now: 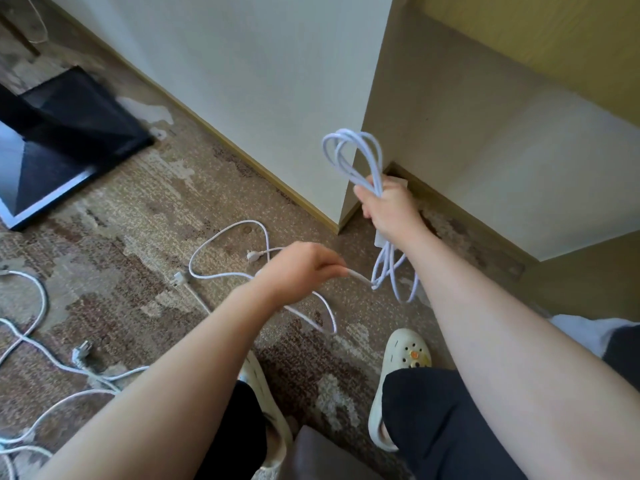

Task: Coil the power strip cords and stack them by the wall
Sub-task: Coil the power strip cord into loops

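Note:
My right hand (388, 206) is raised near the wall corner and grips a bundle of white cord loops (349, 157); loops stand up above the fist and hang down below it (391, 271). A white power strip body shows partly behind that hand. My left hand (301, 268) pinches the loose run of the same white cord (360, 278) just left of the hanging loops. The rest of this cord (225, 237) trails over the carpet to a white plug (252, 255).
More white cords (34, 337) and a plug (80, 355) lie tangled on the patterned carpet at the lower left. A dark monitor-like base (69, 133) sits at the left. The white wall corner (339, 223) and a yellow-trimmed alcove are ahead. My feet wear cream clogs (405, 355).

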